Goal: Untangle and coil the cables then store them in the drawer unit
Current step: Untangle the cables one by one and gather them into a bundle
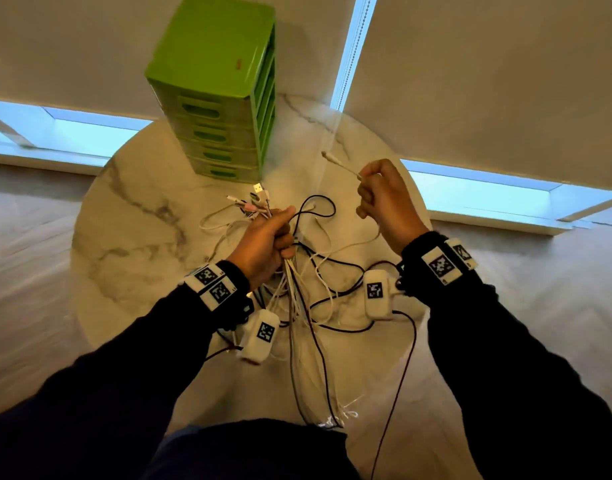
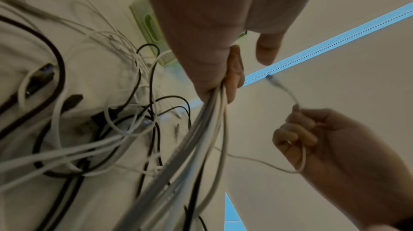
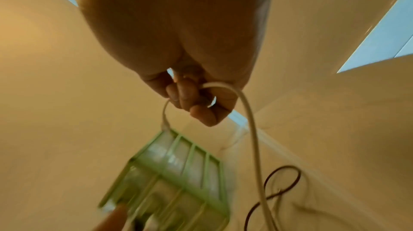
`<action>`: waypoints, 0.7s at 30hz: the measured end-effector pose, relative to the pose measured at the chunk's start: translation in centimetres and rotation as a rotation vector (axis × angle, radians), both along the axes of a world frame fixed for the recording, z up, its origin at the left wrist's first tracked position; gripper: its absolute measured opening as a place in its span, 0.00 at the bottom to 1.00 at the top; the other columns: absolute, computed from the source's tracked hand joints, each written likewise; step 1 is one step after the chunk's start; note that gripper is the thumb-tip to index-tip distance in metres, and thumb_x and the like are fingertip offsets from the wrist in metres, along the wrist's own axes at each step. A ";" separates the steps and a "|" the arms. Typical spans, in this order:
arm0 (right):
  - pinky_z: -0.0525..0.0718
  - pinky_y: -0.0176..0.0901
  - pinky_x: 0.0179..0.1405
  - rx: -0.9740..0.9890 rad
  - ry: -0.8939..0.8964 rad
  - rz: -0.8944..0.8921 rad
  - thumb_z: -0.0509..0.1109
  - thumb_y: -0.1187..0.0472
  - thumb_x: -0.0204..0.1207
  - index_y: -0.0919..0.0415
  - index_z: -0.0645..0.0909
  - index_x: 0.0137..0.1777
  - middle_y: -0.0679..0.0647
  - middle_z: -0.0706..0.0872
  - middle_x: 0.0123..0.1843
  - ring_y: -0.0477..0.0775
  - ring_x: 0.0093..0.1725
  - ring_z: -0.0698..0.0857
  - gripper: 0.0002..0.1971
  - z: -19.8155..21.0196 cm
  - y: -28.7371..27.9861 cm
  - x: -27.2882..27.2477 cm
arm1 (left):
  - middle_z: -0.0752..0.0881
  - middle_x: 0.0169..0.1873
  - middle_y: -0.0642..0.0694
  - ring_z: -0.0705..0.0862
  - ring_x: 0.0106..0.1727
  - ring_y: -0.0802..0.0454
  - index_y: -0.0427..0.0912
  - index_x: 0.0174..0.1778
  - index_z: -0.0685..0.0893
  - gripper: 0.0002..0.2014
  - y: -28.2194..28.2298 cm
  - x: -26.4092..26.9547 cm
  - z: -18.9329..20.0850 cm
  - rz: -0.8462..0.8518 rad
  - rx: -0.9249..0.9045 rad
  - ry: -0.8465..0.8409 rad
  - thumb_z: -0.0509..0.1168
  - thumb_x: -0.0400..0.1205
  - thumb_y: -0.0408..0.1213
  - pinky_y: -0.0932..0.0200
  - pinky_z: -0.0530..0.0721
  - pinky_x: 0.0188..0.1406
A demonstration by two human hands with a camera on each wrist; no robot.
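Left hand (image 1: pixel 263 244) grips the tangled cable bundle (image 1: pixel 297 289) above the marble table (image 1: pixel 131 216). Right hand (image 1: pixel 384 199) pinches one white cable (image 1: pixel 346 168) near its connector. Cables appear light, limp and snag-prone; best held just behind the plug.

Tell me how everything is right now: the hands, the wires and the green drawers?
left hand: grips a cable bundle.
right hand: pinches one white cable.
cable bundle: tangled, uncoiled.
white cable: plug end lifted clear.
drawer unit: upright, drawers closed.
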State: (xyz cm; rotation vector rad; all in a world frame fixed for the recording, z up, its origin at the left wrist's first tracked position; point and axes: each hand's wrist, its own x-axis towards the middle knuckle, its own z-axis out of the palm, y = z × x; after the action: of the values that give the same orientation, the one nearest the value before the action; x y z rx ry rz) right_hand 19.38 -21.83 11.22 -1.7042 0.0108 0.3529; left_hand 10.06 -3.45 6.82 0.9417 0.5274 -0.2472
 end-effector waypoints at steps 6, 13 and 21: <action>0.76 0.43 0.36 -0.148 -0.300 0.210 0.60 0.64 0.88 0.60 0.74 0.55 0.41 0.76 0.36 0.43 0.33 0.75 0.02 0.1 3.6 -7.8 | 0.51 0.35 0.47 0.58 0.28 0.56 0.53 0.30 0.83 0.15 -0.8 -1.2 2.3 -0.103 -0.026 -0.053 0.69 0.77 0.58 0.58 0.57 0.29; 0.82 0.30 0.40 -0.128 -0.212 0.267 0.61 0.66 0.88 0.66 0.74 0.58 0.52 0.87 0.43 0.39 0.41 0.88 0.04 -0.3 5.7 -12.3 | 0.73 0.33 0.43 0.73 0.35 0.46 0.51 0.39 0.78 0.23 1.0 -3.1 1.9 -0.156 0.235 -0.111 0.59 0.81 0.69 0.52 0.71 0.33; 0.77 0.39 0.43 -0.300 -0.156 0.426 0.52 0.40 0.89 0.58 0.81 0.36 0.43 0.81 0.28 0.39 0.30 0.79 0.29 -3.4 5.6 -14.9 | 0.71 0.29 0.47 0.70 0.25 0.54 0.46 0.37 0.73 0.25 4.2 -4.8 3.2 -0.165 0.424 -0.220 0.52 0.86 0.65 0.56 0.72 0.30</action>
State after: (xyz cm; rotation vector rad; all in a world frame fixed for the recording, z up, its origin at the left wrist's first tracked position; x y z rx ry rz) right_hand 4.46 -16.24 7.80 -2.0251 -0.4383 0.5536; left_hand 5.21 0.77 10.03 1.4101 0.3021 -0.1787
